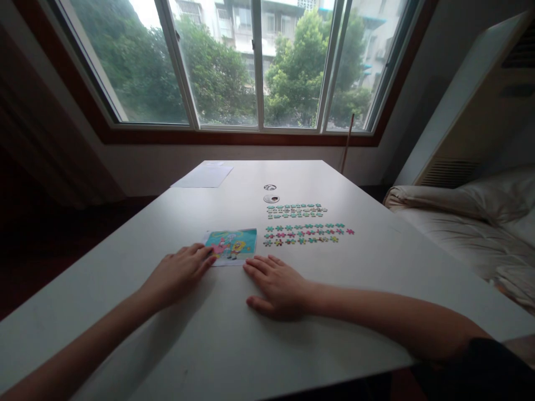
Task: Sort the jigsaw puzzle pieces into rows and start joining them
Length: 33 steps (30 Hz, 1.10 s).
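A small picture sheet (234,245) with cartoon figures, one pink and one yellow, on a turquoise ground lies flat on the white table. My left hand (181,273) rests at its left edge, thumb and fingertips touching the paper, with the fingers stretched out rather than wrapped round it. My right hand (280,287) lies palm down at the lower right corner, fingers extended and thumb apart, fingertips at the sheet's edge. To the right of the sheet, loose jigsaw pieces (303,234), turquoise, pink and yellow, are laid out in rows. A second group of jigsaw pieces (295,211) sits farther back.
Two round inserts, a nearer one (270,199) and a farther one (270,187), are set in the table (334,351) behind the pieces. White paper (204,176) lies at the far left. A cream sofa (463,223) stands to the right, and a window (225,67) spans the back wall.
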Each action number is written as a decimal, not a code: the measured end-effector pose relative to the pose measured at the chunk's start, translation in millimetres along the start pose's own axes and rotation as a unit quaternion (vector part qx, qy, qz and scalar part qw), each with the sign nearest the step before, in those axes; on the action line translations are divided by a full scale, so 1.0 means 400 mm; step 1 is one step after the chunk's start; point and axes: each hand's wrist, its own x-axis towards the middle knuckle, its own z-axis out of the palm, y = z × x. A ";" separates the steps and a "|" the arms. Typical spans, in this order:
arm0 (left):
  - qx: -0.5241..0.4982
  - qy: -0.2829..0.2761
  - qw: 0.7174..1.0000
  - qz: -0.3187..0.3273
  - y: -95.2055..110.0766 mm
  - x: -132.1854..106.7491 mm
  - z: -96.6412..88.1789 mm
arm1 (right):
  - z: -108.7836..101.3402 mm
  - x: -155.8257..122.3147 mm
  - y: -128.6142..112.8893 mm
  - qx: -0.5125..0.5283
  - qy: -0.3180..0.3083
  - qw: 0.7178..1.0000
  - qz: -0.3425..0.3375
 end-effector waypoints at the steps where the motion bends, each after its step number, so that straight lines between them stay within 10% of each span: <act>1: 0.003 -0.013 1.000 -0.001 -0.015 0.028 -0.009 | 0.000 0.001 0.000 0.001 0.000 1.000 0.000; 6: 0.007 -0.017 0.999 0.035 -0.089 0.131 -0.018 | 0.000 0.002 -0.001 0.003 -0.002 1.000 0.002; 13: -0.065 0.070 0.987 0.132 -0.143 0.126 0.028 | -0.003 0.003 0.001 0.004 0.000 1.000 0.000; 33: -0.070 0.050 0.984 0.155 -0.133 0.105 -0.003 | -0.014 -0.004 -0.008 -0.041 0.035 0.999 0.010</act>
